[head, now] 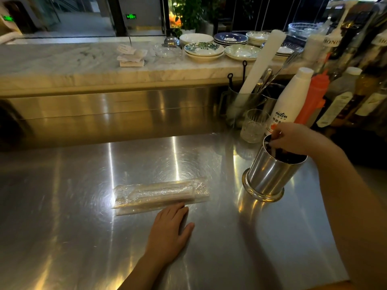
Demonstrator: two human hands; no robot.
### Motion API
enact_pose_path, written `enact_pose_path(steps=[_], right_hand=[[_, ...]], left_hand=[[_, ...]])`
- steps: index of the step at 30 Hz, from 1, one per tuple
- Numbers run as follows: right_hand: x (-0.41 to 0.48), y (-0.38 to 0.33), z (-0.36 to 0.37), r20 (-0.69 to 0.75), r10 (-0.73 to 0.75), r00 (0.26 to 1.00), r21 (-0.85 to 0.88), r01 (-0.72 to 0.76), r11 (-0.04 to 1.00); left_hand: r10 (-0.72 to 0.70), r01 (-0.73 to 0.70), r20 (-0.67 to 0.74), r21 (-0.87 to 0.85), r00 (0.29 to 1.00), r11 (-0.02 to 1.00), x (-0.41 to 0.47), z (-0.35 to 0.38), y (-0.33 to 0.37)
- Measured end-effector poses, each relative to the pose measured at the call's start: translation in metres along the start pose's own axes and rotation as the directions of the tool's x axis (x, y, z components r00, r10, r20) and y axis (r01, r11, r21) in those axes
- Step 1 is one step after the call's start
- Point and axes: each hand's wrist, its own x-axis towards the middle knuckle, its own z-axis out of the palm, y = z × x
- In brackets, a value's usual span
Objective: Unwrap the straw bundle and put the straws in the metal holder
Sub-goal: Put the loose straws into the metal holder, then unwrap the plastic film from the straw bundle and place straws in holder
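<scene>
A clear plastic wrapper (161,195) lies flat on the steel counter (83,227), with a few pale straws still visible inside it. My left hand (170,233) rests palm down on the counter, fingertips touching the wrapper's near edge. To the right stands the shiny metal holder (266,178), a cylinder on a flared base. My right hand (293,139) is over its mouth, fingers closed around dark straws (282,154) that stand inside the holder.
Behind the holder are a ribbed glass (253,126), a white bottle (289,101), an orange squeeze bottle (314,97) and a cup of utensils (245,101). Syrup bottles line the right edge. Stacked plates (204,50) sit on the raised marble ledge.
</scene>
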Motion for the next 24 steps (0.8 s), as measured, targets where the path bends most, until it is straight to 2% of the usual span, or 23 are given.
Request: enact_pose_path(steps=[3, 5, 7, 9, 11, 15, 17, 19, 22, 24], right_hand=[[-0.010, -0.020, -0.001, -0.217, -0.114, 0.969, 0.218, 0.162, 0.963], [-0.018, -0.041, 0.004, -0.306, -0.218, 0.927, 0.237, 0.296, 0.925], [-0.023, -0.062, 0.015, -0.325, -0.287, 0.901, 0.250, 0.375, 0.893], [-0.025, -0.080, 0.033, -0.307, -0.334, 0.891, 0.262, 0.416, 0.871], [-0.023, -0.096, 0.058, -0.277, -0.375, 0.885, 0.272, 0.446, 0.853], [-0.016, -0.120, 0.117, -0.159, -0.460, 0.874, 0.267, 0.486, 0.832], [-0.010, -0.127, 0.146, -0.078, -0.499, 0.863, 0.237, 0.502, 0.832], [-0.004, -0.133, 0.168, 0.008, -0.528, 0.849, 0.143, 0.522, 0.841], [0.001, -0.139, 0.189, 0.117, -0.554, 0.824, 0.014, 0.557, 0.831], [0.001, -0.138, 0.196, 0.127, -0.564, 0.816, -0.019, 0.571, 0.821]], left_hand=[[0.004, -0.003, 0.048, -0.031, 0.999, 1.000, 0.001, -0.004, 0.000], [0.015, -0.009, 0.089, -0.063, 0.996, 0.998, 0.004, -0.010, 0.000], [0.014, -0.002, 0.102, -0.121, 0.995, 0.993, 0.009, -0.021, 0.003], [-0.032, 0.047, 0.079, -0.192, 0.996, 0.980, 0.014, -0.035, 0.007], [-0.053, 0.051, -0.005, -0.203, 0.999, 0.978, 0.020, -0.046, 0.008], [-0.042, 0.031, -0.175, -0.064, 0.984, 0.997, 0.034, -0.060, -0.002], [-0.056, 0.058, -0.196, 0.005, 0.979, 0.998, 0.038, -0.063, -0.013], [-0.092, 0.102, -0.138, 0.064, 0.986, 0.993, 0.041, -0.064, -0.025], [-0.163, 0.147, 0.061, 0.217, 0.985, 0.965, 0.041, -0.063, -0.044], [-0.178, 0.125, 0.143, 0.319, 0.974, 0.939, 0.036, -0.060, -0.052]])
